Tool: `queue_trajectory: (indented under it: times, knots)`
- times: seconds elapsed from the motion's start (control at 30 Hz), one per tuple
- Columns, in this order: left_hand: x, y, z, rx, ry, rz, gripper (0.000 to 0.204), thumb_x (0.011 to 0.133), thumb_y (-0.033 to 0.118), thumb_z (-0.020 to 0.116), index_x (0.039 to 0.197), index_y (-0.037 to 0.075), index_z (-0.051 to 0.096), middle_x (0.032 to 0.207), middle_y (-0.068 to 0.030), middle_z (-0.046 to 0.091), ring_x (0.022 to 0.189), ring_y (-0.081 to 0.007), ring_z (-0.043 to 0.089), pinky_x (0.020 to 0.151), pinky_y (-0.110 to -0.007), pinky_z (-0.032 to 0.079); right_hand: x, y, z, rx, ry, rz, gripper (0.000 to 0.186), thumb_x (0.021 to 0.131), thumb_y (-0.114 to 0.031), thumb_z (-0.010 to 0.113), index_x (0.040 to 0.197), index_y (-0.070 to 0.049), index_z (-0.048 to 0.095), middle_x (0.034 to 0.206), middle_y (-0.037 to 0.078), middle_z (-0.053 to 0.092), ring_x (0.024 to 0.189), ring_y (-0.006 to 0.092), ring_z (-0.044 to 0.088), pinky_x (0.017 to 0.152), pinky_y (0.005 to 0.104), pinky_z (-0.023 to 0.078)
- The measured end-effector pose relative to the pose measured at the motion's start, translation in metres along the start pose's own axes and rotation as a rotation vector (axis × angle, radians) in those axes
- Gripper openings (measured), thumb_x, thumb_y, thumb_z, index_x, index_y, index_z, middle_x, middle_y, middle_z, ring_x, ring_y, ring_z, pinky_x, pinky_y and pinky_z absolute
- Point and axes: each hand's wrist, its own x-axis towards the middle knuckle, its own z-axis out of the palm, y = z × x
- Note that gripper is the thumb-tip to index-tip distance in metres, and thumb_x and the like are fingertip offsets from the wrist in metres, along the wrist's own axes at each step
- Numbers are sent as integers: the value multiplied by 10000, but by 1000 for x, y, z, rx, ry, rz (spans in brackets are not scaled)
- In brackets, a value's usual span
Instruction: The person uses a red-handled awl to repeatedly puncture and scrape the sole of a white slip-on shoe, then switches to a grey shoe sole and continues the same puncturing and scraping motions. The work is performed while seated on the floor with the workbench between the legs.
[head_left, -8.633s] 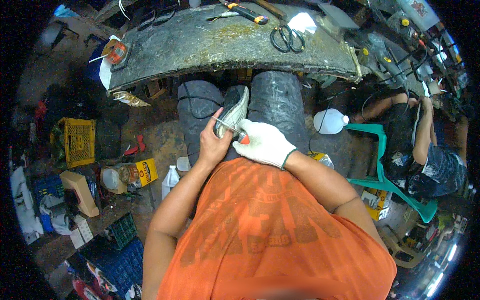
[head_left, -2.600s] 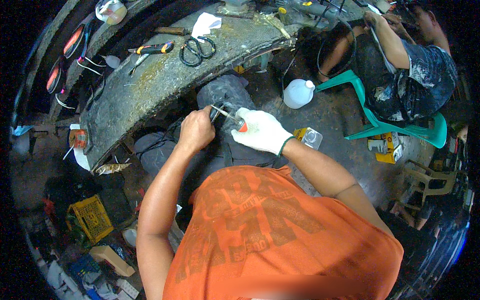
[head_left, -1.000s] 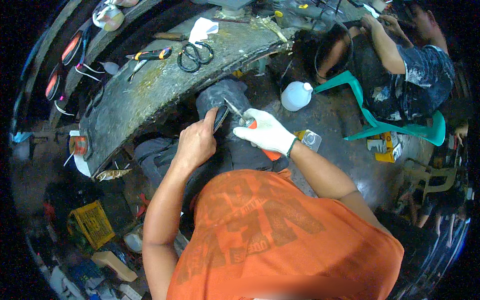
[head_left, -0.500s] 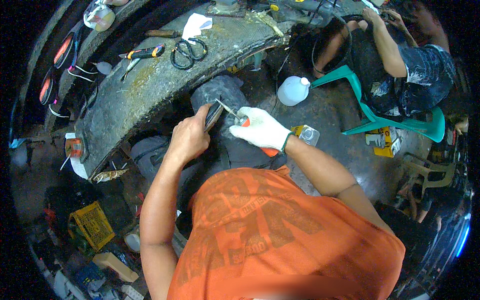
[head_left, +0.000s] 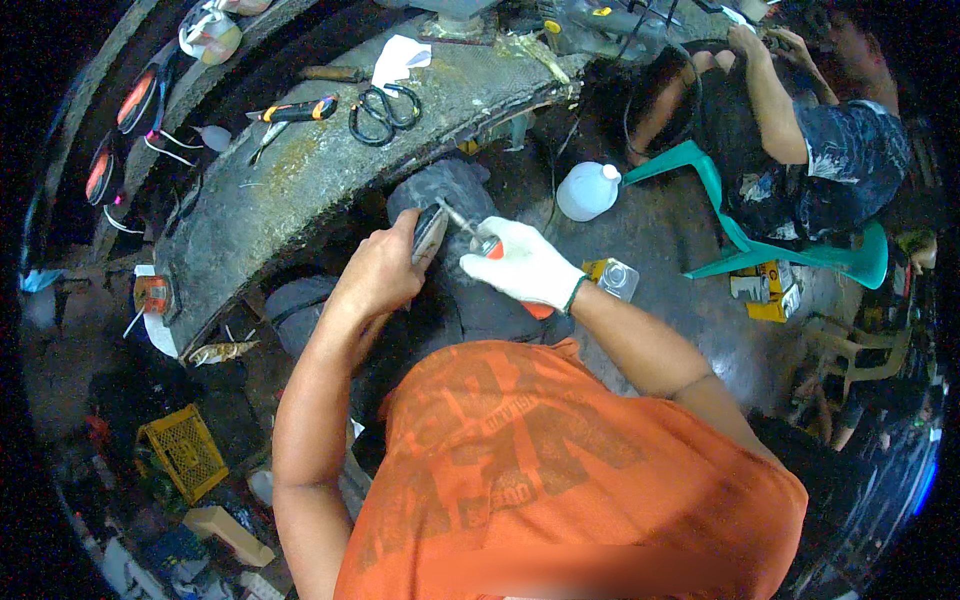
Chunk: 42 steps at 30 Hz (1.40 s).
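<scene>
My bare left hand (head_left: pixel 378 268) is closed around a dark, narrow piece with a pale edge (head_left: pixel 430 236), perhaps part of a shoe; its kind is not clear. My right hand (head_left: pixel 527 264), in a white knit glove, grips a pointed metal tool with an orange handle (head_left: pixel 493 249). The tool's thin shaft points up and left, its tip close to the upper end of the dark piece. Whether tip and piece touch, I cannot tell. Both hands are in front of my orange shirt, above my dark-clothed lap.
On the worn bench (head_left: pixel 235 235) lie black-handled scissors (head_left: pixel 384 114), a utility knife (head_left: pixel 298 109) and a white scrap (head_left: pixel 402 61). Red-and-black footwear (head_left: pixel 137 100) is at far left. A white jug (head_left: pixel 588 191) stands right, near a green chair (head_left: pixel 730 215) with a seated person (head_left: pixel 850 140).
The view has shifted slightly, so the bench and its tools appear a little farther right and lower. Both hands keep their holds, with the tool's tip still close to the dark piece.
</scene>
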Motion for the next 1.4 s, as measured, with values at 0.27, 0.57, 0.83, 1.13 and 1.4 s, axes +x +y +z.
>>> queue_trajectory:
  times: [0.27,0.57,0.83,1.13,1.4]
  knots:
    - [5,5,14,-40,28,-49,601,833,-1,683,1414,-69,546,1149,-404,727,1125,-542,718,996,-598,564,13,5,-2,-73,-40,43,533,916,-428,844,1145,37,716,1004,182,760,917,261,723,846,400,585]
    - [12,-1,15,-36,3,-44,565,864,23,682,1408,-65,560,1156,-404,725,1127,-549,713,1001,-596,562,4,-10,0,-119,-128,73,526,924,-445,829,1107,30,699,982,180,756,914,274,728,844,409,586]
    - [-21,-26,3,-309,30,-8,1172,720,281,1005,1653,-8,359,1412,-391,652,1388,-469,628,1190,-474,479,7,-10,-2,337,-67,279,332,1003,-288,811,1136,-34,643,848,30,650,603,100,595,561,300,516]
    - [-42,-43,36,-350,53,62,958,848,-47,713,1713,112,332,1467,-316,650,1403,-448,618,1181,-484,484,17,-4,8,231,-165,281,407,973,-309,838,1182,-13,654,836,2,611,615,106,587,555,302,495]
    - [-36,-42,36,-329,37,26,899,881,-44,668,1706,138,358,1476,-323,638,1400,-477,602,1166,-504,495,22,4,8,-162,-138,47,591,906,-459,843,1189,43,710,1060,199,771,969,322,745,880,422,588]
